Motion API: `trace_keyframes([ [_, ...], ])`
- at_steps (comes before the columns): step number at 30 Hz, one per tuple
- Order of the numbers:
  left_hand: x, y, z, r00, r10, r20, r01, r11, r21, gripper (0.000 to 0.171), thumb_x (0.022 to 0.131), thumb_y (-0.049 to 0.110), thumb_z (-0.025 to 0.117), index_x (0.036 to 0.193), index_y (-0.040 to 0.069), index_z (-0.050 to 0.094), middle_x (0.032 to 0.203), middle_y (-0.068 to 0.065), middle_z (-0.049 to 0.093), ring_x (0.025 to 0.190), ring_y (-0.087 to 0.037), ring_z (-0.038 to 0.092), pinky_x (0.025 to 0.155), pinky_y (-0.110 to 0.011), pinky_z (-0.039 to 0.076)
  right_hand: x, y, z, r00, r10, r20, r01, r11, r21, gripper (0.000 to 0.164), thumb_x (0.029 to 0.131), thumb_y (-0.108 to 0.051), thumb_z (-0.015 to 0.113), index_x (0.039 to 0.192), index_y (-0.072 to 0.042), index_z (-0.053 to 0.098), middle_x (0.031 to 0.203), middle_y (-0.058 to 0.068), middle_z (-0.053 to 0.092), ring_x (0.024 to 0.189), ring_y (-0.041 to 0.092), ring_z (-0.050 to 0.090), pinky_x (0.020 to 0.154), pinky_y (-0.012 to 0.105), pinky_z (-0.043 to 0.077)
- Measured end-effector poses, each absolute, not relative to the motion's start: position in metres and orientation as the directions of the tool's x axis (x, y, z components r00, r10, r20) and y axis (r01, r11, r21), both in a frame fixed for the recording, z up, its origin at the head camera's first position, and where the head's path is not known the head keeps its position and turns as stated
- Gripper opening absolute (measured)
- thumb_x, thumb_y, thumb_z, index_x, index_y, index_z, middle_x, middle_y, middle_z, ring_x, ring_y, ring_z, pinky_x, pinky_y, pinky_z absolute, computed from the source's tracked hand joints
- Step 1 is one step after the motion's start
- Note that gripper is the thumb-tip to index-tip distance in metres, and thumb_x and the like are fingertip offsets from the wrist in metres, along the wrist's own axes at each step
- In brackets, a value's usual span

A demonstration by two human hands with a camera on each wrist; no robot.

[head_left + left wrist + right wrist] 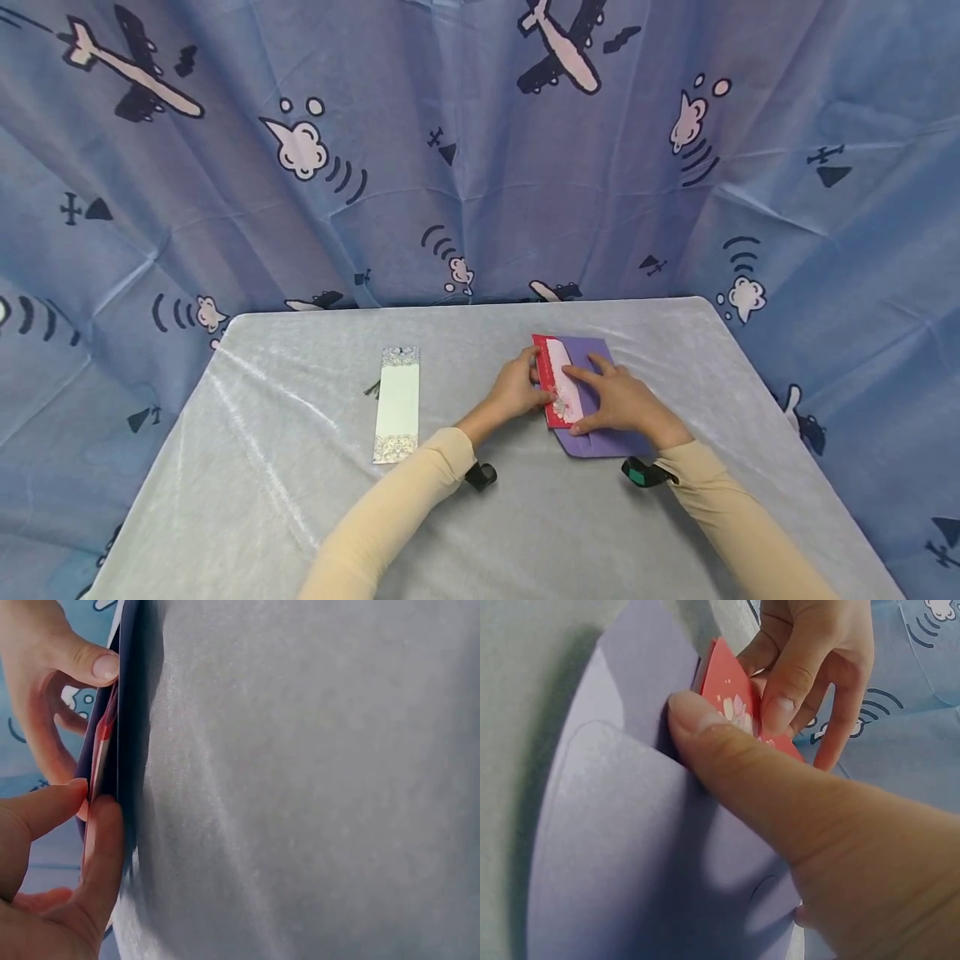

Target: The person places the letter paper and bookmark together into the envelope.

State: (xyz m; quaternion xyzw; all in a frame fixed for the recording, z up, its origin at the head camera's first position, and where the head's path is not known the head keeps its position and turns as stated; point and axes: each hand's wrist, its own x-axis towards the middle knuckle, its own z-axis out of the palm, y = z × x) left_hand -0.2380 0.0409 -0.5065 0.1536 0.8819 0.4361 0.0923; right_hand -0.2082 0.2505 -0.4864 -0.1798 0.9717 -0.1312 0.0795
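Left hand (519, 387) pinches a rectangular red-and-white paper card (567, 400); right hand (621, 402), spread, rests across it and a purple paper envelope (600, 444); uneven pressure could crease either

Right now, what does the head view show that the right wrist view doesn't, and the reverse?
Only the head view shows the pale card with patterned ends, its dark tassel and the cream sleeves.

Only the right wrist view shows the thin curved line on the purple envelope.

Both show that envelope, the red card, the left hand, the right hand, the grey tabletop and the blue curtain.
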Motion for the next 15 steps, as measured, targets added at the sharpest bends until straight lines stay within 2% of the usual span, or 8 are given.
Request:
trace_keyframes([
  [4,-0.2367,0.0390,-0.5060,-0.930,0.366,-0.039,0.188,0.563,0.805,0.097,0.075,0.016,0.086,0.152,-0.001,0.030,0.089,-0.011,0.066,0.058,-0.008,0.057,0.060,-0.018,0.046,-0.2079,0.2509,-0.4875,-0.923,-0.369,-0.107,-0.328,0.902,-0.281,0.104,0.059,-0.062,0.086,0.148,-0.025,0.047,0.156,0.031,0.031,0.122,0.059,0.048,0.087,0.068,0.047],
  [11,-0.2324,0.0341,-0.4997,-0.896,0.441,-0.052,0.242,0.583,0.776,0.104,0.071,0.019,0.090,0.153,-0.003,0.028,0.091,-0.014,0.067,0.067,-0.006,0.050,0.065,-0.017,0.042,-0.2077,0.2521,-0.4889,-0.922,-0.375,-0.099,-0.335,0.900,-0.280,0.103,0.060,-0.062,0.087,0.148,-0.025,0.047,0.155,0.031,0.031,0.122,0.058,0.048,0.087,0.067,0.048],
  [15,-0.2309,0.0304,-0.4996,-0.874,0.484,-0.043,0.284,0.581,0.762,0.102,0.068,0.020,0.092,0.149,-0.001,0.034,0.092,-0.017,0.065,0.070,-0.009,0.047,0.064,-0.019,0.039,-0.2061,0.2517,-0.4892,-0.922,-0.375,-0.098,-0.335,0.898,-0.285,0.103,0.060,-0.061,0.087,0.148,-0.025,0.047,0.155,0.031,0.031,0.121,0.059,0.048,0.087,0.067,0.048],
])
